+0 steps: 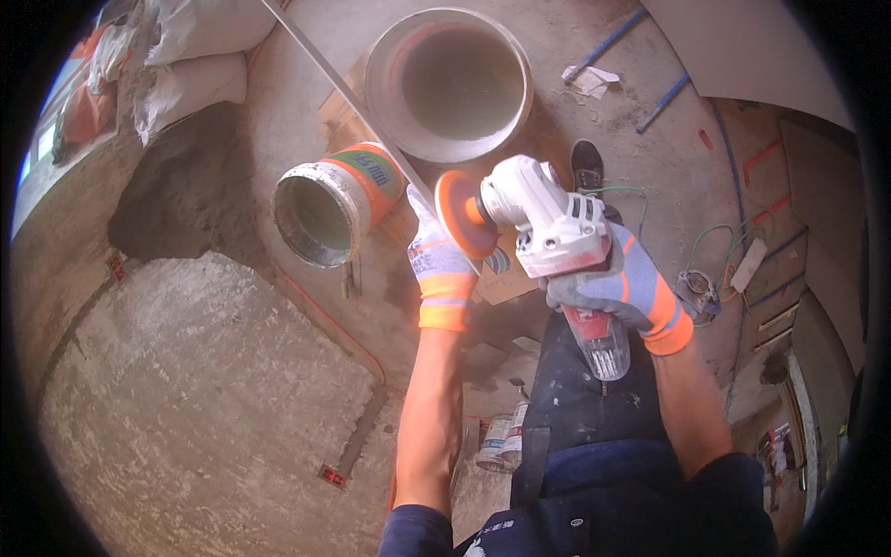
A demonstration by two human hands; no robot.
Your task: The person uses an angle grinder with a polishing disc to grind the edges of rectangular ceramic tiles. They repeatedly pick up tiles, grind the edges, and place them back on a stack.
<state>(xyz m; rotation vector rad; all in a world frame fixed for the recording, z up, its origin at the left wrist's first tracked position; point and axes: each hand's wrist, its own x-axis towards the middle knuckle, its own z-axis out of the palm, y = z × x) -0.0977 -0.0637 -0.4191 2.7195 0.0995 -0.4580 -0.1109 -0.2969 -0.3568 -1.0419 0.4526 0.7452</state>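
Note:
My right hand (612, 285), in a grey and orange work glove, is closed around the body of a cordless angle grinder (557, 216) with a dusty white head. An orange disc (463, 212) on the grinder stands edge-on against the lower end of a long narrow strip (334, 80), perhaps the edge of a tile or board. My left hand (440, 254), gloved alike, holds that strip near its lower end; its fingertips are partly hidden behind it. The strip rises to the upper left, past a large round tub (518, 129) of cloudy water.
A tipped orange and white bucket (390, 170) lies left of the tub. Beyond are a sand pile (181, 181) and white sacks (198, 87). At the right lie blue conduits (661, 104), a green cord (703, 233) and a small power tool (696, 287). Paint cans (495, 445) stand below.

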